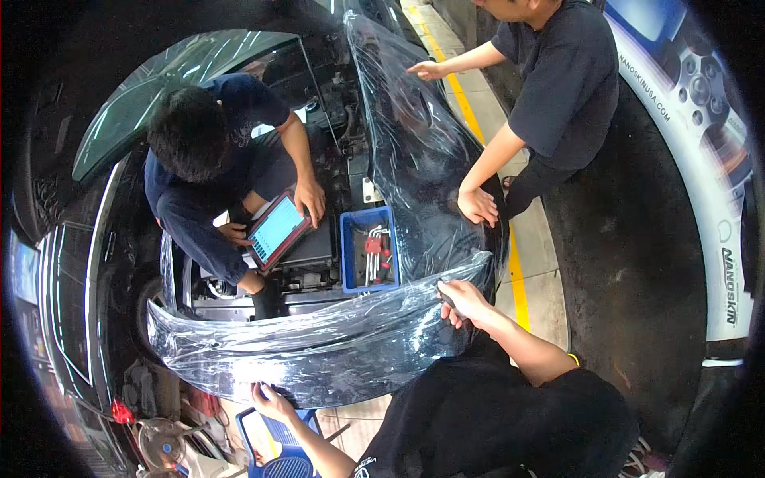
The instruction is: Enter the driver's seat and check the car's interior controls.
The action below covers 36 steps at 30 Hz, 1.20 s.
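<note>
A dark car's front bumper (319, 358) is wrapped in wrinkled clear film (263, 342). My right hand (464, 303) rests on the film at the bumper's right corner, closed around a small dark tool (446, 298). My left hand (272, 401) grips the film at the bumper's lower edge, fingers curled over the rim. More of the same film drapes over the right fender (414, 159).
A person in dark blue leans into the open engine bay holding a red-cased tablet (276, 229). A blue tray of tools (349, 255) sits beside it. Another person stands at right with both hands on the fender film. A blue stool (275, 446) stands below, and a yellow floor line (519, 279) runs alongside the car.
</note>
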Motion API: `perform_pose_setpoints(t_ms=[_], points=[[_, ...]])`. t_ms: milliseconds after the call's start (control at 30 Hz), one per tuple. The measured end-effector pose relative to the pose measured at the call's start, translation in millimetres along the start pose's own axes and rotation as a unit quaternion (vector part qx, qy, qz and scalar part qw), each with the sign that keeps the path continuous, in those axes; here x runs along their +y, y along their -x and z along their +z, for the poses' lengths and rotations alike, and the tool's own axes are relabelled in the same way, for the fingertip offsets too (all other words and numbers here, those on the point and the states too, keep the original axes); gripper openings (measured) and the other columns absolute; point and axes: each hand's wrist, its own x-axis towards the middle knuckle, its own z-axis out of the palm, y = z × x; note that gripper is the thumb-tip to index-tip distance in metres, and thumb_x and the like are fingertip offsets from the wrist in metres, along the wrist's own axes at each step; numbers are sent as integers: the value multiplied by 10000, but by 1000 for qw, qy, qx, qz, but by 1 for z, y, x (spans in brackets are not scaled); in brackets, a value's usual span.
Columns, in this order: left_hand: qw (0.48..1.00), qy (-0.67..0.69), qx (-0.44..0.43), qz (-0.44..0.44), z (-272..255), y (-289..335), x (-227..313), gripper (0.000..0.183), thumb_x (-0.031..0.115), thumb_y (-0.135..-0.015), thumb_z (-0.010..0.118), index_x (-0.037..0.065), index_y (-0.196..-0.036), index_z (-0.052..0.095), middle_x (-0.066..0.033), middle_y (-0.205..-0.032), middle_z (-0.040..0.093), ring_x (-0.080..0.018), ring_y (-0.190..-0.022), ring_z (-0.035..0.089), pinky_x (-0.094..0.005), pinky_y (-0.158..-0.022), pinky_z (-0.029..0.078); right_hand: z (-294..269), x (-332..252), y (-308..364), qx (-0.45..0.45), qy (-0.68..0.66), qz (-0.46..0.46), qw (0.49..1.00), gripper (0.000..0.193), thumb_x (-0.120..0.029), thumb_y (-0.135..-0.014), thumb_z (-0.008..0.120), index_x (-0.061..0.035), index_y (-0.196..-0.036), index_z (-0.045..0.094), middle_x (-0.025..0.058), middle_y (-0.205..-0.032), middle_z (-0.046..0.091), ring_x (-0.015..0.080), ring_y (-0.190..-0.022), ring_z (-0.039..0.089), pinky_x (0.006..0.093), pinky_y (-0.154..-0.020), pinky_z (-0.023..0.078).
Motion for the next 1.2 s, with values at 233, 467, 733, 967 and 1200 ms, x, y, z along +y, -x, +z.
perform_pose_setpoints(t_ms=[233, 467, 733, 967, 1200], points=[[1000, 6, 6, -1, 0, 0, 2, 276, 151, -879, 565, -43, -1073, 595, -199, -1196, 563, -342, -1113, 514, -425, -995, 361, -1, 1, 2, -8, 3, -7, 1000, 416, -430, -951, 469, -22, -1004, 530, 83, -630, 600, 114, -401, 516, 251, -359, 438], [1000, 22, 3, -10, 2, -1, -7, 281, 168, -887, 564, -37, -1077, 596, -194, -1197, 565, -340, -1114, 514, -423, -997, 360, -1, 0, 2, -9, -1, -15, 1000, 444, -448, -945, 477, -10, -980, 536, 89, -630, 595, 119, -404, 522, 252, -356, 436], [1000, 20, 3, -6, 3, 0, -6, 280, 170, -893, 559, -19, -1097, 590, -183, -1200, 566, -337, -1112, 514, -422, -992, 364, 0, -3, 4, -5, 3, -11, 1000, 412, -414, -952, 470, -9, -1004, 527, 101, -633, 600, 130, -388, 510, 260, -355, 426], [1000, 5, 0, -7, 1, 0, 1, 286, 180, -892, 562, -20, -1095, 591, -186, -1211, 560, -341, -1118, 510, -426, -991, 360, 0, -2, 3, -5, 2, -15, 1000, 408, -412, -955, 465, -11, -1000, 528, 92, -622, 595, 127, -389, 512, 254, -356, 429], [999, 30, -3, -19, 1, 0, 0, 302, 172, -875, 564, -40, -1089, 590, -198, -1212, 556, -348, -1120, 507, -431, -996, 356, -1, 2, 0, -10, 1, -18, 1000, 407, -413, -959, 460, -13, -994, 528, 99, -620, 594, 131, -387, 512, 258, -350, 426]])
